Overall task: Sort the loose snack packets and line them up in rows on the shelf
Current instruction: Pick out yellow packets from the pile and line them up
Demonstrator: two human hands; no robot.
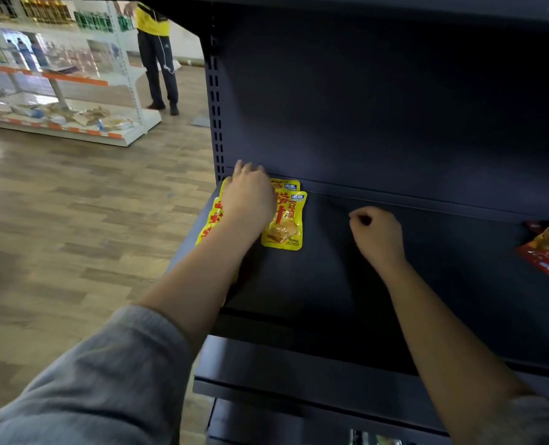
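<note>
My left hand (249,195) lies flat on the yellow packets (284,220) at the far left corner of the dark shelf (395,268), fingers stretched toward the back wall, pressing rather than gripping; I judge this is to square them against the corner so a row can start from a fixed edge. The packets overlap one another, the front one lying face up with its top toward the back; some run under my forearm, so I cannot tell how many there are. My right hand (377,234) hovers over the bare middle of the shelf, fingers curled loosely and holding nothing, ready, I think, for the next fetch. The red packets (547,248) sit in a loose heap at the far right, well apart from the yellow, presumably still to be sorted.
</note>
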